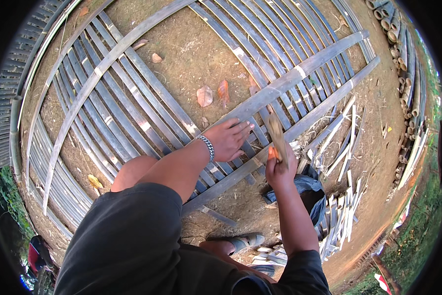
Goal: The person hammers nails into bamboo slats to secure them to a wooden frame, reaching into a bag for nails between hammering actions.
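My left hand [229,140], with a chain bracelet on its wrist, lies palm down with fingers stretched out. It rests on a bamboo lattice, beside a long crosswise bamboo strip [265,96] that lies over thinner slats [149,101]. To its right, my right hand [283,169] is closed around a brown wooden stick [276,130]. This stick points away from me, over the lattice's near edge strip [324,103]. A small orange piece shows at my right fingers; what it is I cannot make out.
A dark plastic bag [304,189] stands open below my right hand. Split bamboo offcuts [341,214] lie around it on bare soil. Bamboo poles [410,93] are stacked at the far right. Dry leaves [205,96] lie between the slats. My sandalled foot [246,241] is near the lattice.
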`<state>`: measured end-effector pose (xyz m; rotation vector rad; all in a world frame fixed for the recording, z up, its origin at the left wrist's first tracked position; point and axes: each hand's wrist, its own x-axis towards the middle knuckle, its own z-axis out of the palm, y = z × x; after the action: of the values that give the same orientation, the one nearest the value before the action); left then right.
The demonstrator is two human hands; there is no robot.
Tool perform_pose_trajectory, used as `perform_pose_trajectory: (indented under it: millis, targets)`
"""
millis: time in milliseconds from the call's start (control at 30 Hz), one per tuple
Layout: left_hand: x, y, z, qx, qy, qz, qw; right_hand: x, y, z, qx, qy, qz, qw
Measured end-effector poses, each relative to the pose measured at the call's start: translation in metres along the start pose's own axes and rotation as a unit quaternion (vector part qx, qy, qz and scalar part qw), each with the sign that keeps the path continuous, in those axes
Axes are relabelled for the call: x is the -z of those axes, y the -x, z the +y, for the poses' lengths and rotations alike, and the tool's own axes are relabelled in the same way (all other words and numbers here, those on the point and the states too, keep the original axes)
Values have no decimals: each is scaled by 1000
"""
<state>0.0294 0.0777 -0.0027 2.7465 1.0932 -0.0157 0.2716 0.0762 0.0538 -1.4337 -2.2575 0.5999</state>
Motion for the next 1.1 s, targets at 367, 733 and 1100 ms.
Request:
perform_pose_trajectory:
  millis: [367, 733, 1100]
  targets:
    - [-1, -3, -1, 2, -20, 44, 999, -7, -20, -14, -206, 56, -193, 958]
    - [5, -2, 2, 2, -2, 1, 1000, -12, -16, -10, -239, 76, -221, 942]
    - [5, 0, 1, 2, -14, 5, 1000, -11, -17, -25, -216, 52, -167, 961]
